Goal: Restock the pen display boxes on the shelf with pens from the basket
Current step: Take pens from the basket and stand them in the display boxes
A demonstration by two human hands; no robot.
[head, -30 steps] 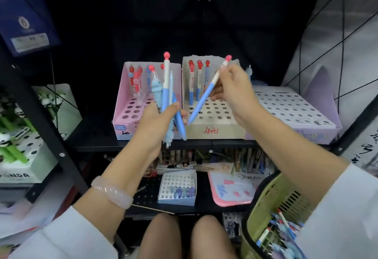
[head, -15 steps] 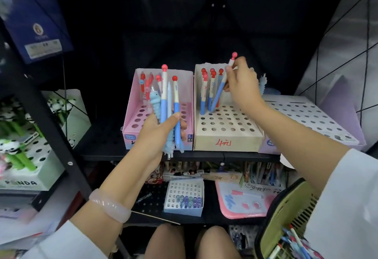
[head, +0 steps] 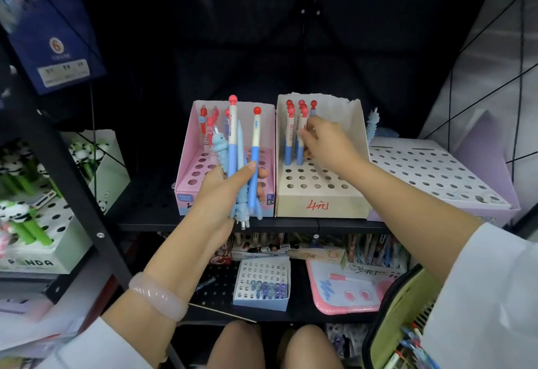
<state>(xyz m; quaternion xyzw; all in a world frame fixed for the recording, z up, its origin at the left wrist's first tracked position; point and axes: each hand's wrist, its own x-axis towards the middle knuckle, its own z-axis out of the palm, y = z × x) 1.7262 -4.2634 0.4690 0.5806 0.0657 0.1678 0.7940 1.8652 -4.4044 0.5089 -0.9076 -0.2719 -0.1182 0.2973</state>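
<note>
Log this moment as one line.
left hand: holds pen bunch | right hand: fingers on pen in beige box | basket: pens left

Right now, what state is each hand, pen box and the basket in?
Left hand: grips a bunch of pens, upright.
Right hand: fingers on a pen in the cream box's back rows.
Cream box: few pens, most holes empty.
Pink box: few pens at back.
Purple box: holes empty.
Basket: holds pens.
</note>
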